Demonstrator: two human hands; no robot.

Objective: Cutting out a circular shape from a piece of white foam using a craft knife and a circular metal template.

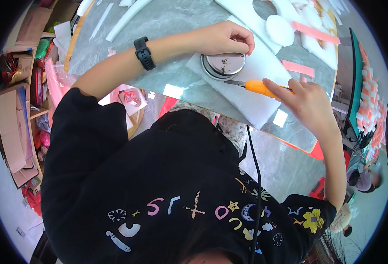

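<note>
Black strap of a wristwatch [144,53] circles the left forearm, which reaches across the grey marble-look surface [167,22]. Left hand [225,38] is curled with fingertips pressed down on the far rim of a round metal lid [224,65], pinning it onto a white foam sheet [255,86] that lies near the surface's near edge. Just right of the lid, the blade of an orange-handled utility knife [258,87] touches the foam at the lid's near rim. Right hand [306,102] is closed around the knife handle. Beyond, toward the far right corner, lie white foam offcuts [280,28] and pink strips [298,67].
</note>
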